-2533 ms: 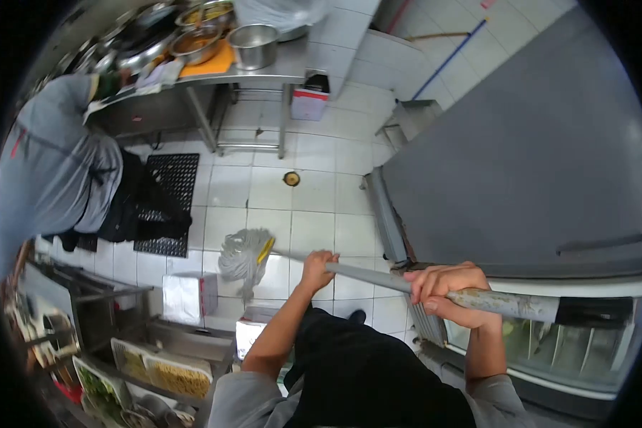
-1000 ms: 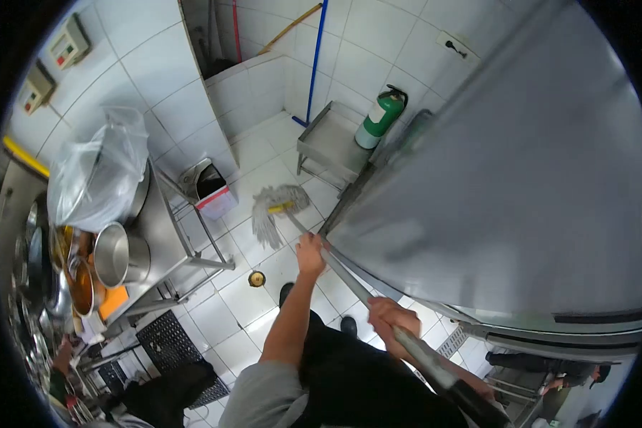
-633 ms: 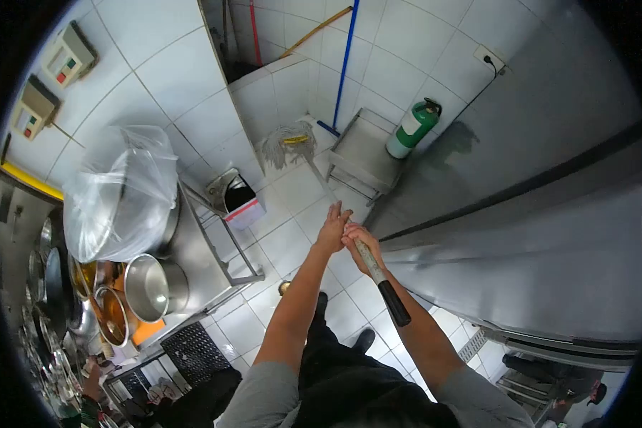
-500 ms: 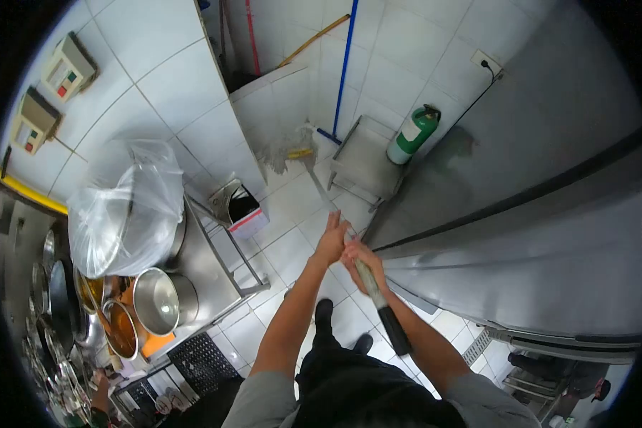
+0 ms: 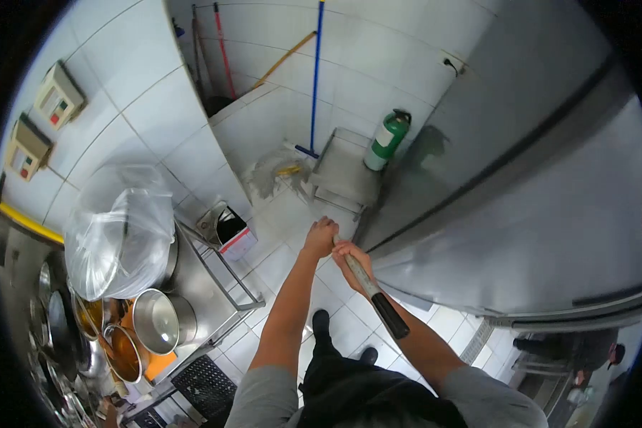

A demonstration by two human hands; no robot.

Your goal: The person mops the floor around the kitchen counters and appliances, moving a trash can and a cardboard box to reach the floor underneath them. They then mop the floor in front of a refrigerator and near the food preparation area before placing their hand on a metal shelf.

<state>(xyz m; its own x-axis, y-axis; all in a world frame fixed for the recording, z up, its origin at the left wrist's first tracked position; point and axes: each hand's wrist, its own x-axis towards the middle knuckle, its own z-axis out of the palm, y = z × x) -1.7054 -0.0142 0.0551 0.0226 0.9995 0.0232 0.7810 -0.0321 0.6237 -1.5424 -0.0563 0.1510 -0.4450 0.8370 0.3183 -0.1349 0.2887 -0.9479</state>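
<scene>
A mop (image 5: 357,273) with a long pale handle and a black end slants across the middle of the view. My left hand (image 5: 321,237) is wrapped round the handle farther up. Just below and to its right, my right hand (image 5: 352,262) grips the same handle, whose black end lies over my right forearm. The mop's grey strands (image 5: 267,176) and yellow clamp are on the tiled floor near the wall, left of a small metal stand (image 5: 346,171).
A green cylinder (image 5: 387,140) stands on the metal stand. Blue squeegee (image 5: 317,78) leans on the wall. At left are a steel table (image 5: 205,299), a bagged pot (image 5: 121,235) and a box (image 5: 237,241). A large steel unit (image 5: 521,228) fills the right; a person (image 5: 588,349) is beyond.
The view has shifted, so the wall and stand appear lower and more to the left. Both hands still hold the handle, and my left hand's fingers look more tightly closed.
</scene>
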